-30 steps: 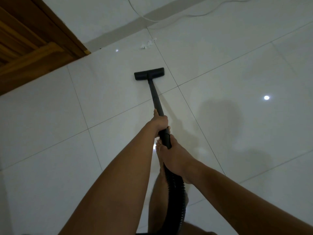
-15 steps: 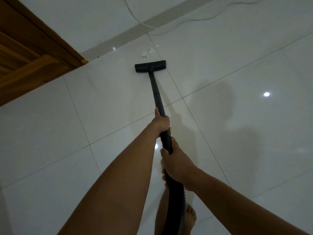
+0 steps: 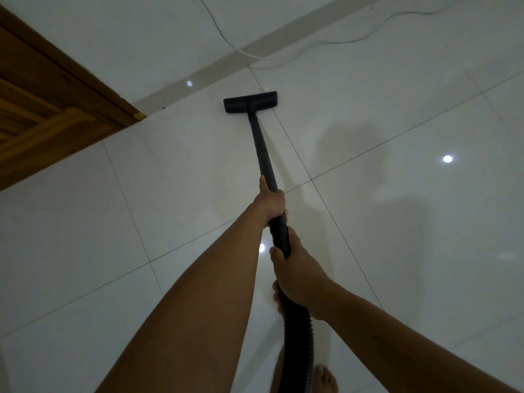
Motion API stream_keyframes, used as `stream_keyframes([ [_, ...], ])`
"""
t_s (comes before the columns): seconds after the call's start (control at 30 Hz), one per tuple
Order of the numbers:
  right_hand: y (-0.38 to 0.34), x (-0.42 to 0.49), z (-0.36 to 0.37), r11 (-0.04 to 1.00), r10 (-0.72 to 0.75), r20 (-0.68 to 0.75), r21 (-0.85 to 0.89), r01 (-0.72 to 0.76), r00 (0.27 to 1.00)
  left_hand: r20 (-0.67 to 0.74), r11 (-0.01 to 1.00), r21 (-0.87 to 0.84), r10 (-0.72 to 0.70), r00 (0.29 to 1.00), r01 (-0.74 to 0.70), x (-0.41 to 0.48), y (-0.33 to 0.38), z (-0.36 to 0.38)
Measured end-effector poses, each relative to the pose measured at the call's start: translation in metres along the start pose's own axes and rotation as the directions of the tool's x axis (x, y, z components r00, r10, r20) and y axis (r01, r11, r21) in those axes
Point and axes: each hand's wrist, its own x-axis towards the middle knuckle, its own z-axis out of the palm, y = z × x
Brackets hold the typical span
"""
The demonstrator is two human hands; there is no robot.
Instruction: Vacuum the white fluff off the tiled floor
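A black vacuum wand (image 3: 262, 148) runs from my hands out to its flat black floor head (image 3: 250, 101), which lies on the glossy white tiled floor (image 3: 170, 194). A small bit of white fluff (image 3: 265, 88) shows just beyond the head's far edge; the rest is hidden under the head. My left hand (image 3: 269, 200) is shut around the wand higher up. My right hand (image 3: 295, 269) grips it lower, where the wand meets the ribbed black hose (image 3: 297, 344).
A wooden door and frame (image 3: 56, 103) stand at the left. A grey skirting strip (image 3: 215, 66) marks the wall's base ahead. A thin white cable (image 3: 312, 43) trails along the floor near the wall. My bare foot (image 3: 326, 378) shows at the bottom.
The floor head has been pushed forward over the white fluff, which lay clear ahead of it before. Both arms have stretched forward with it.
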Motion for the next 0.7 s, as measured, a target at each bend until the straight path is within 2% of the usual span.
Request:
stream_keyframes([
  [0.7, -0.048, 0.052, 0.000, 1.000, -0.004, -0.003, 0.021, 0.004, 1.000, -0.003, 0.999, -0.017, 0.034, 0.999, -0.034, 0.047, 0.047, -0.029],
])
